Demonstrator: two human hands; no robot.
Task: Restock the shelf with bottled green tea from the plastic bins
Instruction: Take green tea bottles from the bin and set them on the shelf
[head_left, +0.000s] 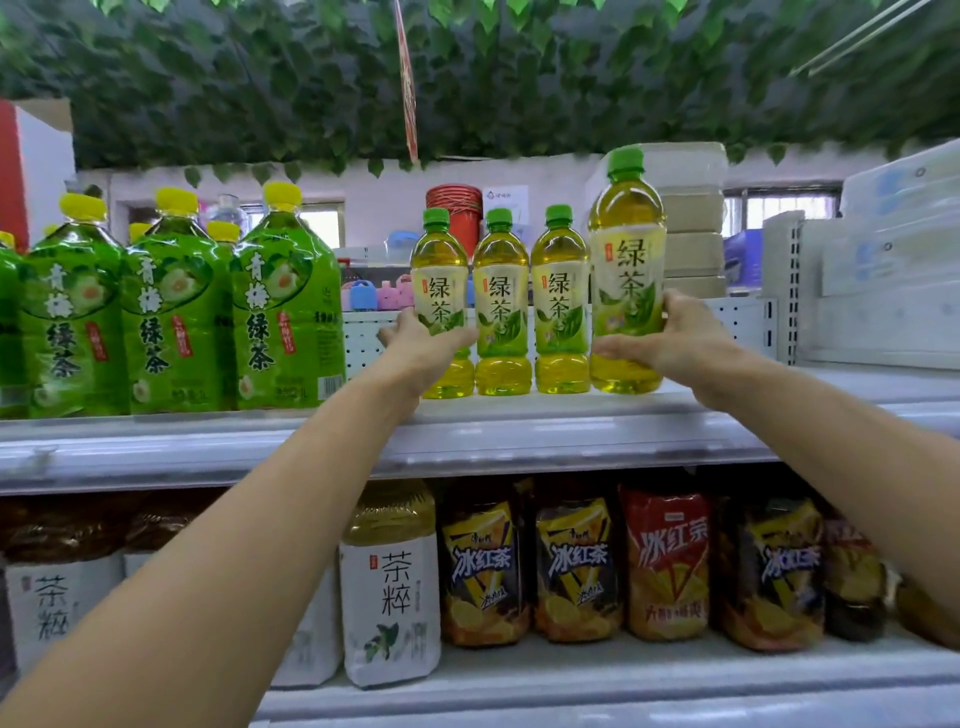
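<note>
While right hand (675, 340) fingers clamp upright green-capped clear plastic green tea bottle (627, 270) at right end of shelf row (501, 301), base near white metal top shelf (467, 415); left hand (421, 345) fingers wrap leftmost row bottle (440, 291).

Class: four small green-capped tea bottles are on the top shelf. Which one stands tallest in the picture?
The rightmost bottle, gripped by the right hand; its cap rises above the other three.
</note>
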